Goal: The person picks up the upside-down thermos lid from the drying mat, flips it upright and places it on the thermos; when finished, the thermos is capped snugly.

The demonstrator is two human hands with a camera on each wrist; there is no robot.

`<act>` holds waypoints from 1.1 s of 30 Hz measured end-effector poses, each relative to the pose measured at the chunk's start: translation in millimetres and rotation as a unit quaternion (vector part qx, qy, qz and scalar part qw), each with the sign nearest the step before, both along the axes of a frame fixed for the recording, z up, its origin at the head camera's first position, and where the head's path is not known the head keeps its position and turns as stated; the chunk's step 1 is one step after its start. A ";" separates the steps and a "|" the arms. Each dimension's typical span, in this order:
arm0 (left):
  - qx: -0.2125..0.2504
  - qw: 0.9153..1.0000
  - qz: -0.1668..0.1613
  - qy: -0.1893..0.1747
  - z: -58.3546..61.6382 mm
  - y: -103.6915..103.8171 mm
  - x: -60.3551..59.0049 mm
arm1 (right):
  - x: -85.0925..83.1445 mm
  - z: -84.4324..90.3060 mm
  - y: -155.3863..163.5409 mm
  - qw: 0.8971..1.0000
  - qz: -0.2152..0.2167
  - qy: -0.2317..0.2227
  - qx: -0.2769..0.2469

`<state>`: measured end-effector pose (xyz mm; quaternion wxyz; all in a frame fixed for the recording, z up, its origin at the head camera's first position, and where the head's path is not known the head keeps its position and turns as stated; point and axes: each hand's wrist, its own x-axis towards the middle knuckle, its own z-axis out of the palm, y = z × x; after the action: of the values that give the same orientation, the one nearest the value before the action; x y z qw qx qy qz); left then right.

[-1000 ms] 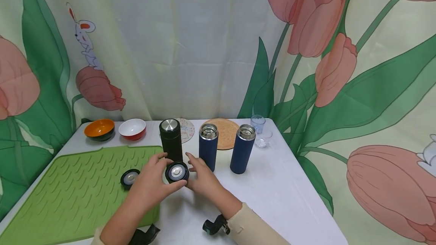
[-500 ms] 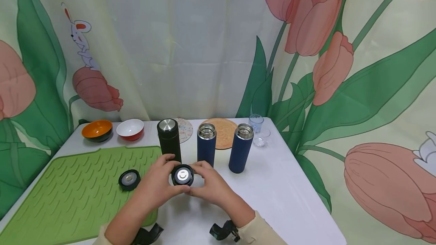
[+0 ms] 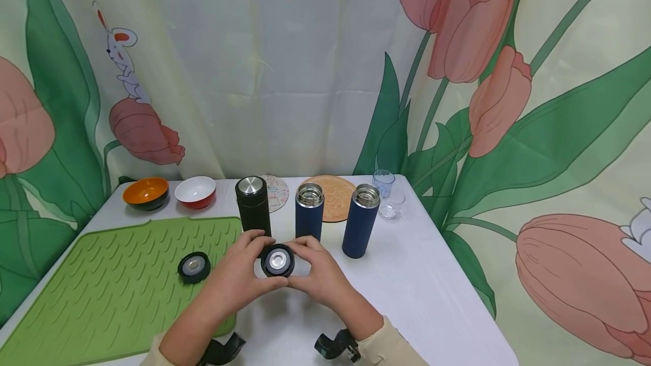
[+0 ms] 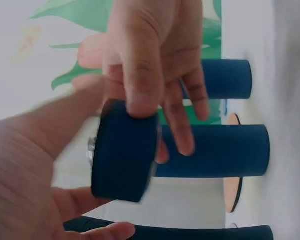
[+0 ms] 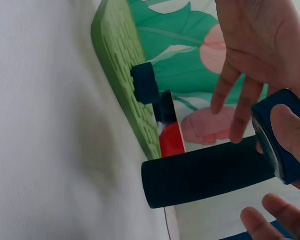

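Observation:
In the head view, a dark bottle lid is held up between my two hands, its round silvery inner face showing. My left hand pinches it from the left and my right hand from the right, thumbs meeting below it. The lid's side looks dark blue in the left wrist view. Behind the hands stand a black bottle with a steel-topped cap and two blue bottles, one in the middle and one at right, both uncapped. Another lid lies on the green mat.
At the back left are an orange bowl and a red-and-white bowl. Two round boards, one patterned and one tan, lie behind the bottles. Clear glasses stand at the back right of the white table.
My right hand has come in to the lid, from fingers spread beside it to gripping its right side. The lid has shifted slightly right and down with the left hand.

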<state>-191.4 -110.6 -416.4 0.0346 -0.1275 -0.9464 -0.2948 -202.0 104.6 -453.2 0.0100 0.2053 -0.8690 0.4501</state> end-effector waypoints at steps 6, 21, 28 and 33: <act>0.040 0.998 0.024 -0.032 -1.8 -6.7 -1.1 | 3.1 1.2 2.2 0.996 -0.008 0.089 -0.003; 0.264 0.942 -0.017 -0.204 -11.4 -5.8 -2.3 | 5.0 2.8 5.1 0.945 -0.005 0.318 0.075; 0.299 0.930 -0.023 -0.210 -10.2 -6.1 -2.2 | 5.9 5.4 6.0 0.933 -0.011 0.345 0.105; 0.305 0.936 -0.034 -0.170 -11.1 -7.8 -1.6 | 7.0 14.5 8.7 0.942 0.002 0.320 0.104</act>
<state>-192.9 -118.5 -427.4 -0.0998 -0.0907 -0.7979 -0.5875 -194.9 113.3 -438.7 0.2656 0.3398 -0.8616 0.2676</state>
